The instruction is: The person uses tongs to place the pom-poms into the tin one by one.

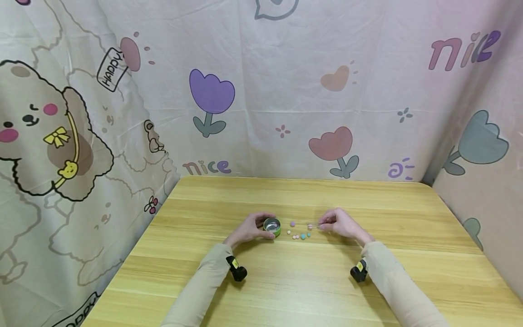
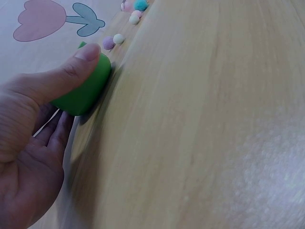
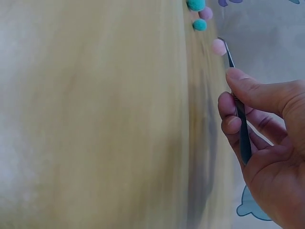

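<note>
Green tin (image 1: 278, 232), mid-frame, gripped by left hand (image 1: 249, 228), likely for steadiness; right hand (image 1: 341, 223) pinches tweezers (image 3: 243, 129), probably for precision

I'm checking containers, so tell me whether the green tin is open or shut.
Open: in the head view, nothing covers the green tin, and its shiny inside shows.

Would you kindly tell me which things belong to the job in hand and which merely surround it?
Job in hand:
left hand holding small round green tin
right hand holding slim dark metal tweezers
small fuzzy coloured balls

Surroundings:
yellowish wooden table
pale printed cloth
black wrist cameras
</note>
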`<state>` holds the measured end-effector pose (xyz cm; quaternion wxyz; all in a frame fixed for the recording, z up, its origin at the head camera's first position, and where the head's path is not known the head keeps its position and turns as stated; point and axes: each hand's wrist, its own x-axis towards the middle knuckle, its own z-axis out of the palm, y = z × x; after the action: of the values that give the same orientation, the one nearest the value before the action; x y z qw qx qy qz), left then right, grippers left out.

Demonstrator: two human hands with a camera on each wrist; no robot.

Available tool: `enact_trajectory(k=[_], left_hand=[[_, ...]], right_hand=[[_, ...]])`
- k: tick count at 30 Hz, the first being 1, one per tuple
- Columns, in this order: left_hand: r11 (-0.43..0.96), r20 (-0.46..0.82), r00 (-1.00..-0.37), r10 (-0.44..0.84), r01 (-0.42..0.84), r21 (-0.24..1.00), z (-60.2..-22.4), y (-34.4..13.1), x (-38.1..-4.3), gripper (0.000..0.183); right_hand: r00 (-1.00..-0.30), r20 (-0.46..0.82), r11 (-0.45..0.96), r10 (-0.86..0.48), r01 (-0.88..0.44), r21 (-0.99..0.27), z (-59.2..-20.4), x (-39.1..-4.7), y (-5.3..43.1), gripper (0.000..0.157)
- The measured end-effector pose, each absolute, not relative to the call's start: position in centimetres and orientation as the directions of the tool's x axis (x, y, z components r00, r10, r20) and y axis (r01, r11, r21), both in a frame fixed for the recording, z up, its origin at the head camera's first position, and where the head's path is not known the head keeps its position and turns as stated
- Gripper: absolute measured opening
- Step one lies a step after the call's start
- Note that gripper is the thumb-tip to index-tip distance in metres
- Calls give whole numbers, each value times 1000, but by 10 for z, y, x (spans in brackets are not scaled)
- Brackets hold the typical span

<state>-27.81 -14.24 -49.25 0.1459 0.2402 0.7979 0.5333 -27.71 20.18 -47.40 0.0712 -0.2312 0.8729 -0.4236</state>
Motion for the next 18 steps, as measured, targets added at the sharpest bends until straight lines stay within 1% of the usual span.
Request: enact_trajectory(k=[11,18], left_hand=[[326,22,-844,536,230,917,-492,-142,-278,69],[323,22,-842,539,231,918,-492,-141,-278,69]], right_hand=[[-869,142,543,-473,-415,-730,-464,-277,194,10],[-858,144,530,-493,-427,-733,-457,-278,187,8]])
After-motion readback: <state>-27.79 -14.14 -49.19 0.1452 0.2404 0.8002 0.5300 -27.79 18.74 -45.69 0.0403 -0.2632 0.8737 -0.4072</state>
